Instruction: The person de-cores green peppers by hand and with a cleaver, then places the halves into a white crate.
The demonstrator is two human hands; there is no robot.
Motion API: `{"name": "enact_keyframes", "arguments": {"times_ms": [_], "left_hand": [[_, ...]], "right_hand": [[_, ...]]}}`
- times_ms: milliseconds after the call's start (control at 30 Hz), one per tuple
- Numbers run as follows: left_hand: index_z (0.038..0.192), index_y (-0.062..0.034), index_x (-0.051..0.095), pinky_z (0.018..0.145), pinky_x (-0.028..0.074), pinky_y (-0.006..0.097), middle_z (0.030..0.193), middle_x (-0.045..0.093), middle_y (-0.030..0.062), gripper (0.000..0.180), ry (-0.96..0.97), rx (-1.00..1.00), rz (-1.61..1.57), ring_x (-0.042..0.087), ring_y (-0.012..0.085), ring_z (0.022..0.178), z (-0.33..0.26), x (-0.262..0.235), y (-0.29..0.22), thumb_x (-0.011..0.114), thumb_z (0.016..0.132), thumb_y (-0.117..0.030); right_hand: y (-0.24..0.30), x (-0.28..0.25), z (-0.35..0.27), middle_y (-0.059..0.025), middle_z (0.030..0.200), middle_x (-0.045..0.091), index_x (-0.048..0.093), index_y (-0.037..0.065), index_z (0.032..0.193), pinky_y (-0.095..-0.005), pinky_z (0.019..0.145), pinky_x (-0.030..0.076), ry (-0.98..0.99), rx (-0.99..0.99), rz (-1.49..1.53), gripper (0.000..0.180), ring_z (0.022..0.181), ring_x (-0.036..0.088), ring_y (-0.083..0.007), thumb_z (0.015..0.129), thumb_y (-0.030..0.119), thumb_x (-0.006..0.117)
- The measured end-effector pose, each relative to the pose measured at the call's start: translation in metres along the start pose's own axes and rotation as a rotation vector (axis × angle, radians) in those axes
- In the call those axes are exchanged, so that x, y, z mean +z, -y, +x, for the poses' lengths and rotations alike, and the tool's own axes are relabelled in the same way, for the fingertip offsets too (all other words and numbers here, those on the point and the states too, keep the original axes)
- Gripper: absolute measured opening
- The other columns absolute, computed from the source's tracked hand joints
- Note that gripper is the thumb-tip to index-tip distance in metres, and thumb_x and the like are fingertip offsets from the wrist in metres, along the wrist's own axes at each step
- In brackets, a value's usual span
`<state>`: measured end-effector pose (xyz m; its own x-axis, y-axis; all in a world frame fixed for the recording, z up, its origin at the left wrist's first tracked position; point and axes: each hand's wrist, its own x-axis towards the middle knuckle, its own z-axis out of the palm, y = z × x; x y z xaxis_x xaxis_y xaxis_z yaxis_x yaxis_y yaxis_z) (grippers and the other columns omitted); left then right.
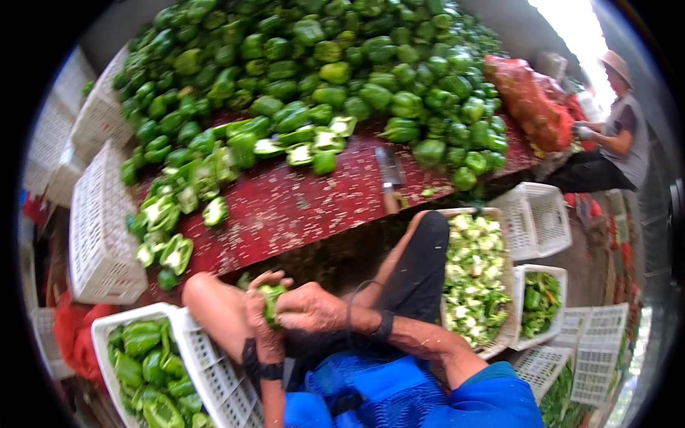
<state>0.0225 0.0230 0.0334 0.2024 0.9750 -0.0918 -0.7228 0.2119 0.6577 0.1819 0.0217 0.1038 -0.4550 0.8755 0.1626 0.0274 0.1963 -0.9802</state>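
Green bell pepper (272,301) sits between the two hands over the lap, left of the body's midline; left hand (258,308) wraps its left side, right hand (311,308) abuts its right. Left fingers curve around the pepper, the uppermost ones somewhat spread; right fingers are curled tightly in against it, though what their tips pinch is hidden and I cannot tell. The visible strip of pepper runs roughly away from the body; true long axis uncertain, much of it being covered. Skin glossy, lobed. Beside the left leg: white perforated plastic crate (135,314) of smooth, hollow-looking green peppers (152,367). Beside the right leg: beige crate (509,285) heaped with pale, knobbly pepper cores (474,278); just right of it, a smaller white bin (563,303) with leafy green scraps (540,304). Ahead, red tabletop (285,222), flecked with pale seeds. Knife (389,171) lies flat there, broad metal blade pointing away, handle toward the person, apart from both hands, nearer the right. Cut peppers (300,153) show whitish, spongy interiors. Beyond: a high mound of whole peppers (321,50), rounded and shiny; right of that, a red mesh sack (531,103), then a seated co-worker (631,132).
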Motion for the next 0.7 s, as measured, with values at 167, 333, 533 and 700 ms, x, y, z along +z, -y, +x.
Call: {"name": "enact_keyframes", "arguments": {"times_ms": [167, 333, 533, 700], "left_hand": [[0.133, 0.0006, 0.047, 0.085, 0.054, 0.051, 0.127, 0.057, 0.0245, 0.057, 0.025, -0.085, -0.271, 0.058, 0.0382, 0.114, 0.0, -0.006, 0.006, 0.055, 0.095, -0.041], [0.138, -0.0001, 0.044, 0.099, 0.047, 0.06, 0.136, 0.05, 0.0255, 0.067, 0.15, -0.078, -0.301, 0.046, 0.0465, 0.128, -0.001, 0.021, -0.007, 0.066, 0.088, -0.04], [0.141, -0.0012, 0.04, 0.107, 0.04, 0.059, 0.137, 0.048, 0.0294, 0.068, 0.142, -0.076, -0.38, 0.045, 0.0477, 0.129, -0.005, 0.02, -0.005, 0.065, 0.087, -0.034], [0.143, 0.0003, 0.035, 0.109, 0.04, 0.051, 0.139, 0.046, 0.0284, 0.07, 0.145, -0.032, -0.165, 0.046, 0.0427, 0.13, -0.004, 0.035, -0.004, 0.059, 0.091, -0.039]], "right_hand": [[0.054, -0.084, -0.044, -0.0116, 0.08, 0.066, 0.065, 0.003, 0.091, -0.0349, 0.064, 0.054, -0.199, 0.003, -0.465, 0.01, 0.073, 0.067, -0.0261, 0.085, 0.011, 0.065], [0.079, -0.184, -0.153, -0.0205, 0.087, 0.064, 0.065, -0.002, 0.09, -0.0434, 0.072, 0.049, -0.408, 0.735, -1.387, 0.016, 0.081, 0.062, -0.0362, 0.077, 0.009, 0.066], [0.059, -0.088, -0.078, -0.0133, 0.087, 0.069, 0.068, -0.001, 0.099, -0.0344, 0.07, 0.052, -0.591, 0.426, -0.405, 0.018, 0.077, 0.066, -0.022, 0.09, 0.011, 0.058], [-0.019, -0.003, -0.036, -0.0066, 0.095, 0.067, 0.063, -0.001, 0.113, -0.029, 0.077, 0.05, -0.069, 0.33, -0.219, 0.032, 0.086, 0.062, -0.0156, 0.102, 0.022, 0.043]]}}
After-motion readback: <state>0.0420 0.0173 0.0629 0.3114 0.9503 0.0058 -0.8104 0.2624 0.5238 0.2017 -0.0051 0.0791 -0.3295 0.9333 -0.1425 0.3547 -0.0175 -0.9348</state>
